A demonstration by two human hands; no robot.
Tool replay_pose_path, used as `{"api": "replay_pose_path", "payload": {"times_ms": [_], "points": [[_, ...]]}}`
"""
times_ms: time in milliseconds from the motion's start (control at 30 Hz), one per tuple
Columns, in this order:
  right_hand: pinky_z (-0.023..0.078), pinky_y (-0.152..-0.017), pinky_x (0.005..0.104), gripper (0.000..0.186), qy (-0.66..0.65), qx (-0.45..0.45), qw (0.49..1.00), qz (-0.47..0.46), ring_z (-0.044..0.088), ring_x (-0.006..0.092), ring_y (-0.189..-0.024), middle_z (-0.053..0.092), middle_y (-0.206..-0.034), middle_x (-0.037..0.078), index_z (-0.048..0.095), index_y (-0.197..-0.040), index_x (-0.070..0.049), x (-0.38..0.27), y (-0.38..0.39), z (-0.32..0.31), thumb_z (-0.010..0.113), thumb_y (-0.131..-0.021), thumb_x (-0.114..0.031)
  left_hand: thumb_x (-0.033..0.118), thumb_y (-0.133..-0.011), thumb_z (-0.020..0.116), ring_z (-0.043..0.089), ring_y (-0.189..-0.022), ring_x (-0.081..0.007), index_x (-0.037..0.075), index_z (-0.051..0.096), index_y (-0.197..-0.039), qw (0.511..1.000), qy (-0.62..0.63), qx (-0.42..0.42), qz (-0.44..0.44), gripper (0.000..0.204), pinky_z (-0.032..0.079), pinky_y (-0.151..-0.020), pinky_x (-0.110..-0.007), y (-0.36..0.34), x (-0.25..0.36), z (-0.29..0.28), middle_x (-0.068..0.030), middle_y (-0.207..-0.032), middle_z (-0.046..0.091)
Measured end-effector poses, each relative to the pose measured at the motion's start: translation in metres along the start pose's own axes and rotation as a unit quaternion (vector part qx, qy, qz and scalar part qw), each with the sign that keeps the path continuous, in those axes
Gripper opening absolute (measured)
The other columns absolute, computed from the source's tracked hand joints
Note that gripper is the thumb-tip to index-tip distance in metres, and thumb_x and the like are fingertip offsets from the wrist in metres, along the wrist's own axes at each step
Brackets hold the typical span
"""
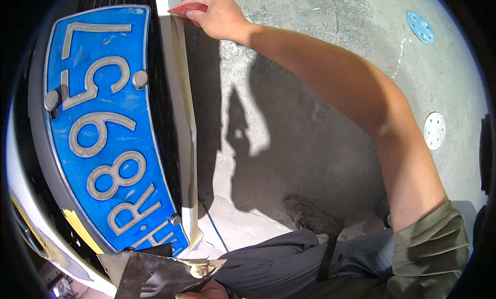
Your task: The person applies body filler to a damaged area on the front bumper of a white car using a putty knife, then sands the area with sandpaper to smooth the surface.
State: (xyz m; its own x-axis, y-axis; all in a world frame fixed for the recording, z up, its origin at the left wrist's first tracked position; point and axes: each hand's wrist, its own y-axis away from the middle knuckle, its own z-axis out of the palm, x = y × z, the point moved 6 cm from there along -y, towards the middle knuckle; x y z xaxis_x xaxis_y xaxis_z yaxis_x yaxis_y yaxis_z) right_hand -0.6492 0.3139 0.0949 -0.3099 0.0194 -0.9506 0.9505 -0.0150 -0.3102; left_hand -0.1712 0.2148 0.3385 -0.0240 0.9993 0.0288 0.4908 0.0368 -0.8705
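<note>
My right hand [225,17] reaches to the far end of a car's white bumper [173,87], fingers closed round a red putty spreader [191,9]. The spreader's tip is at the bumper's edge; whether it touches cannot be told. At the bottom, my left hand [209,290] shows only in part, at the edge of a dark mixing board [152,276] that it holds. A lump of cream-coloured putty [199,269] lies on the board's corner. The blue number plate [116,139] is fixed to the car on my left, close above the board.
A yellow patch [77,229] marks the bumper below the number plate. On the grey concrete floor [330,14] lie a blue sanding disc [420,26] and a white sanding disc [434,130]. My dark shoe [312,215] stands near a thin blue line [215,229].
</note>
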Motion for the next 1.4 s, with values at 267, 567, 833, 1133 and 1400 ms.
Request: {"api": "replay_pose_path", "payload": {"times_ms": [267, 567, 833, 1133, 1400], "points": [[0.054, -0.074, 0.0277, 0.023, -0.136, 0.003, 0.986, -0.095, 0.066, 0.0117, -0.078, 0.071, -0.091, 0.005, 0.077, -0.117, -0.009, -0.020, 0.091, 0.012, 0.067, -0.098, -0.005, -0.002, -0.096, 0.069, 0.069, -0.079, -0.0367, -0.008, 0.072, -0.119, 0.990, -0.105, -0.013, 0.098, 0.024, 0.058, -0.069, -0.038, 0.018, -0.024, -0.023, -0.0323, -0.107, 0.068], [0.061, -0.096, 0.0299, 0.044, -0.278, -0.040, 0.960, 0.017, 0.072, 0.0198, -0.097, 0.067, -0.106, 0.007, 0.076, -0.118, -0.004, -0.047, 0.214, 0.053, 0.066, -0.084, 0.022, 0.006, -0.106, 0.055, 0.067, -0.116, -0.0295, -0.013, 0.063, -0.130, 0.977, 0.181, -0.066, -0.089, 0.032, 0.054, -0.105, -0.043, -0.002, -0.009, -0.004, -0.0262, -0.128, 0.066], [0.059, -0.081, 0.0306, 0.021, -0.186, -0.175, 0.964, 0.076, 0.071, 0.0135, -0.089, 0.076, -0.096, 0.006, 0.077, -0.115, -0.005, -0.040, 0.210, 0.022, 0.075, -0.094, -0.005, 0.014, -0.108, 0.054, 0.065, -0.111, -0.0267, -0.014, 0.060, -0.128, 0.880, 0.328, -0.171, -0.297, 0.035, 0.052, -0.100, -0.040, 0.009, 0.034, 0.054, -0.0234, -0.123, 0.065], [0.059, -0.074, 0.0287, 0.030, -0.103, -0.128, 0.980, 0.116, 0.073, 0.0138, -0.087, 0.078, -0.100, 0.008, 0.071, -0.121, -0.003, -0.080, 0.164, -0.144, 0.076, -0.093, -0.015, 0.005, -0.106, 0.053, 0.066, -0.122, -0.0270, -0.005, 0.062, -0.136, 0.500, 0.487, -0.274, -0.662, 0.033, 0.048, -0.111, -0.042, 0.050, 0.052, 0.119, -0.0193, -0.134, 0.068], [0.063, -0.071, 0.0306, 0.022, -0.117, -0.092, 0.926, -0.348, 0.072, 0.0212, -0.090, 0.072, -0.099, 0.007, 0.076, -0.100, -0.002, -0.204, 0.218, -0.167, 0.078, -0.080, -0.011, 0.014, -0.110, 0.050, 0.068, -0.116, -0.0231, -0.002, 0.059, -0.136, 0.411, 0.483, -0.279, -0.721, 0.032, 0.054, -0.102, -0.039, 0.055, 0.061, 0.138, -0.0152, -0.127, 0.070]]}}
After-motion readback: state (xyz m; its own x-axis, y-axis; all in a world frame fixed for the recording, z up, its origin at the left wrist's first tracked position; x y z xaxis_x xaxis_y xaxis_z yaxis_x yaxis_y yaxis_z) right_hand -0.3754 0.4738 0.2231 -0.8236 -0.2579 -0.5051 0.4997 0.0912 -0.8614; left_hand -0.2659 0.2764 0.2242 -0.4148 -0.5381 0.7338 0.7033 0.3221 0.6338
